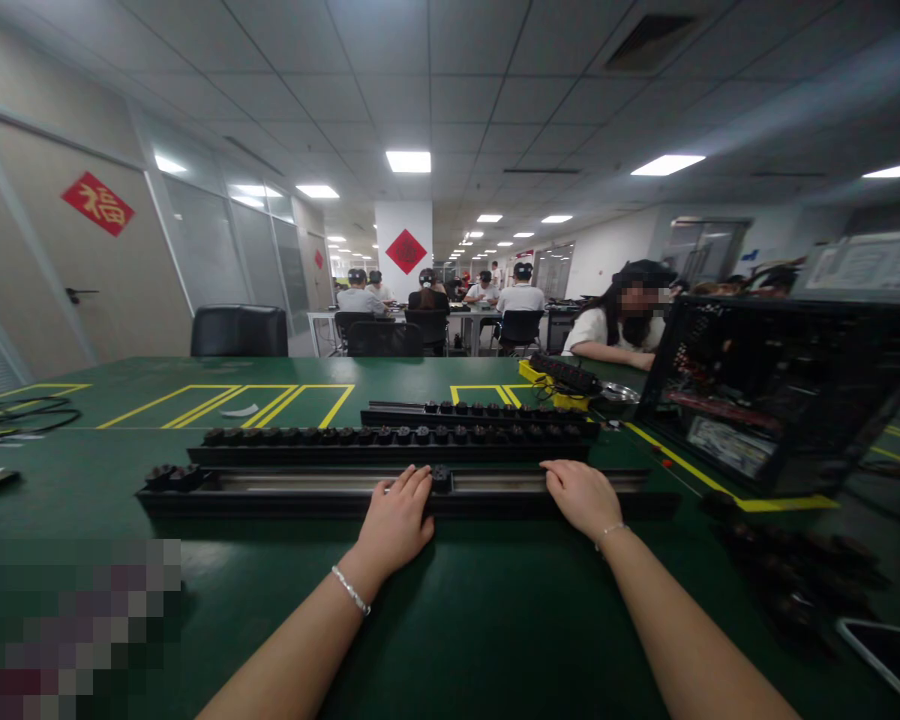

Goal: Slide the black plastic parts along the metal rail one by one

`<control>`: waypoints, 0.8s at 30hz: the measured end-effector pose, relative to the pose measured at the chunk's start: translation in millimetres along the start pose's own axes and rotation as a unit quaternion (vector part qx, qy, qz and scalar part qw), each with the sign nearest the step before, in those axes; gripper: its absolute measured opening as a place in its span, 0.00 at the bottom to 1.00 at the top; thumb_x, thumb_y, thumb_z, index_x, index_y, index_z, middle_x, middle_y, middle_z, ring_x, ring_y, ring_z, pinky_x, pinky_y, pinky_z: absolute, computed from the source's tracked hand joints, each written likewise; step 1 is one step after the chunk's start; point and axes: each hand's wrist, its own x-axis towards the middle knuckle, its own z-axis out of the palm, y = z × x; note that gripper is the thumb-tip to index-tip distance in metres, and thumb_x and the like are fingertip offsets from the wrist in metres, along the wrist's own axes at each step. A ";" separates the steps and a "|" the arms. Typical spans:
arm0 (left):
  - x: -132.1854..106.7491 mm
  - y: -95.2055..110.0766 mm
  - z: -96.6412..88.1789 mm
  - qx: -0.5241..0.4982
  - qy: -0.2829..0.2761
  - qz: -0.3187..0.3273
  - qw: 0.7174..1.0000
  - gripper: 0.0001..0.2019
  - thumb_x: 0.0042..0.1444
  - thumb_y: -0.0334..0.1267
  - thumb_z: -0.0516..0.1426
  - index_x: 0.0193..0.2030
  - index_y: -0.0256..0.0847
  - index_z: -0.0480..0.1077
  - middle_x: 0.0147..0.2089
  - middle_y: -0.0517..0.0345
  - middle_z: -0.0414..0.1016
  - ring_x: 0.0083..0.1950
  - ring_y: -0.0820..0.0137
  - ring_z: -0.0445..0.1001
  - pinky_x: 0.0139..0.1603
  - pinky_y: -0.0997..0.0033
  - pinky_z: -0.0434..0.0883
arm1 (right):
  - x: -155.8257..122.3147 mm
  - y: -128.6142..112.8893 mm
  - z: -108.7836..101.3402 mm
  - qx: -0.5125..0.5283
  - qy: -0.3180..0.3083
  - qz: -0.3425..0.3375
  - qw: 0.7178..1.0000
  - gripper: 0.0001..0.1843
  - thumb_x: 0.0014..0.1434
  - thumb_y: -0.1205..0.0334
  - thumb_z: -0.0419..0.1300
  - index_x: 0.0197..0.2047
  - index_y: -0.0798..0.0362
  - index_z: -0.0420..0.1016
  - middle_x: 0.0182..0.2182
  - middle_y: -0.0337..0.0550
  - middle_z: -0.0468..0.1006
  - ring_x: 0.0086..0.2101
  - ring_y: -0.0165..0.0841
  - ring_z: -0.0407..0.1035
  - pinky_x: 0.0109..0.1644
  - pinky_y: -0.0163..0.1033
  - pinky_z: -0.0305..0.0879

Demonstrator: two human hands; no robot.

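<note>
A long black channel rail (285, 505) with a metallic inner strip lies across the green table in front of me. My left hand (396, 520) lies over its middle, fingers stretched out and thumb apart. Just right of those fingertips, a round black socket-like module (440, 479) sits in the channel; whether the fingers touch it is hard to tell. My right hand (583, 498) rests over the rail's right part, fingers extended to its far edge, with nothing visible in them. More black modules (172, 477) sit at the rail's left end.
Behind lie two more rails, a long one (270, 454) and a shorter one (487, 420), bearing rows of black modules. An open computer case (765, 400) stands right. A blurred heap of black parts (802, 580) is nearer. A person (622, 320) sits across the table.
</note>
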 end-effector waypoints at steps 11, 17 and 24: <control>-0.2 0.5 -0.8 -0.007 0.005 -0.005 1.000 0.25 0.54 0.41 0.50 0.60 0.41 0.59 0.65 0.54 0.60 0.66 0.62 0.55 0.58 0.55 0.59 | -0.4 -1.9 -2.9 0.002 -0.011 0.003 1.000 0.24 0.61 0.59 0.41 0.50 0.51 0.75 0.49 0.42 0.76 0.50 0.36 0.67 0.53 0.43 0.58; 0.0 1.2 -0.6 -0.009 0.005 -0.008 1.000 0.26 0.54 0.41 0.50 0.60 0.42 0.59 0.65 0.53 0.60 0.66 0.61 0.55 0.58 0.53 0.58 | 0.9 -1.4 -1.5 -0.001 -0.011 0.005 1.000 0.23 0.61 0.59 0.42 0.49 0.50 0.75 0.49 0.42 0.76 0.50 0.35 0.67 0.52 0.42 0.59; -0.2 1.1 1.3 -0.010 0.008 -0.009 1.000 0.26 0.53 0.40 0.51 0.61 0.44 0.58 0.65 0.54 0.60 0.66 0.61 0.55 0.58 0.52 0.58 | 0.1 -2.1 -1.3 -0.004 -0.003 0.005 1.000 0.23 0.60 0.59 0.42 0.48 0.50 0.76 0.48 0.41 0.76 0.49 0.36 0.67 0.51 0.42 0.59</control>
